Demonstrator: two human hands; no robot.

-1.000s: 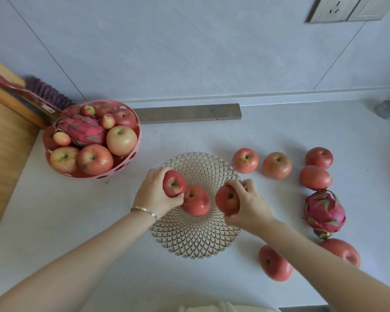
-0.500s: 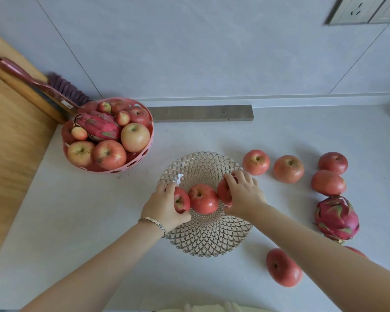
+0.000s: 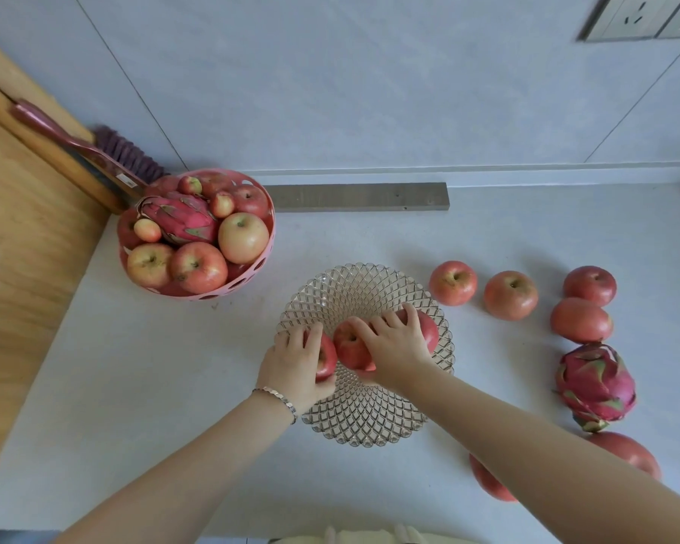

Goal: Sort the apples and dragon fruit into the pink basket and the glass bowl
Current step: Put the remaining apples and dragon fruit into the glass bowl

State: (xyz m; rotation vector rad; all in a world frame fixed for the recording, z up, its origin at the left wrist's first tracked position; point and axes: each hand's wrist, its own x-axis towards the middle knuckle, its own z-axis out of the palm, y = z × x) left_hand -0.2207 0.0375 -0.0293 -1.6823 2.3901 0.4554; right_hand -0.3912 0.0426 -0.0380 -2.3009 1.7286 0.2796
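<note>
Apples (image 3: pixel 348 347) are what we are handling: three lie inside the glass bowl (image 3: pixel 354 292), touching in a row across its near half. Our left hand (image 3: pixel 295 363) curls its fingers over the left apple (image 3: pixel 328 357) and grips it. Our right hand (image 3: pixel 397 343) lies over the right apple (image 3: pixel 428 327), fingers fanned and bent round it, its thumb side touching the middle apple (image 3: pixel 346 349) (whether it squeezes or merely rests, we cannot tell). We judge the apples firm, smooth-skinned and moderately heavy, apt to bruise, or to chip the glass, if dropped. Each is best taken round its widest part, palm over the top, and set down rather than let go. They are nearly round, with no long axis to speak of; the middle apple's stem hollow faces up at us. Right of the bowl four loose apples (image 3: pixel 510 294) rest on the counter (image 3: pixel 173 386), and near-right of the bowl two further apples (image 3: pixel 629 451) are partly hidden by our right forearm (image 3: pixel 527 437). The dragon fruit (image 3: pixel 595 382), farther right of the bowl, is oval, its long axis running far to near with the greenish tip toward us. We expect it to be heavier, with soft scales, so we would cup its middle. Far-left of the bowl the pink basket (image 3: pixel 252 276) is heaped with apples and a second dragon fruit (image 3: pixel 181 217) lying crosswise.
</note>
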